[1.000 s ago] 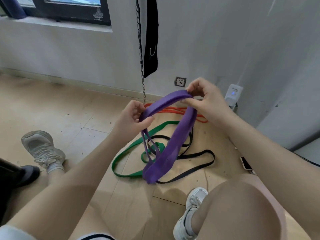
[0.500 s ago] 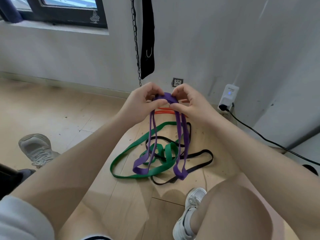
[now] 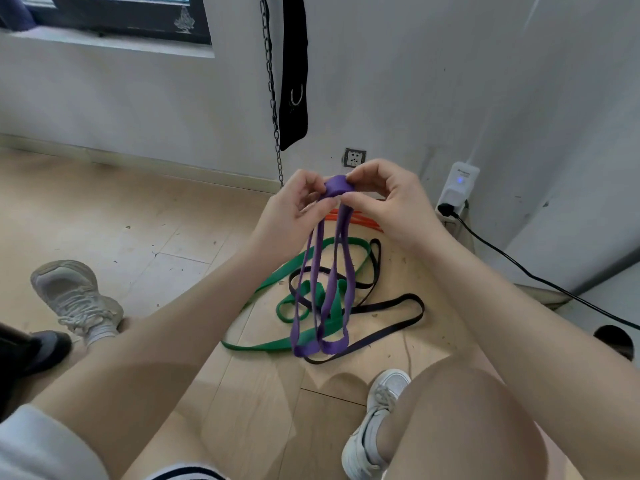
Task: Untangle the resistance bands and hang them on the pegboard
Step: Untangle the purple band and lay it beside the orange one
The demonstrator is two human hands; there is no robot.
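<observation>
Now folded tighter: purple band (image 3: 323, 282) doubled, both hands (image 3: 294, 213) (image 3: 388, 199) pinching its top at 12 o'clock. Green (image 3: 311, 268), black (image 3: 388, 306), orange (image 3: 360, 220) lying tangled at 6. None hung yet.

matt rubbery purple band (image 3: 335, 271), pale wood floor (image 3: 138, 220) — scuffed

Both hands meet above the floor (image 3: 145, 216), left hand (image 3: 291, 211) beside right hand (image 3: 388, 199), pinching a folded band (image 3: 335, 186) whose loops hang over a tangle of bands (image 3: 311, 296) lying before the wall, a chain (image 3: 272, 98) hanging behind.
</observation>
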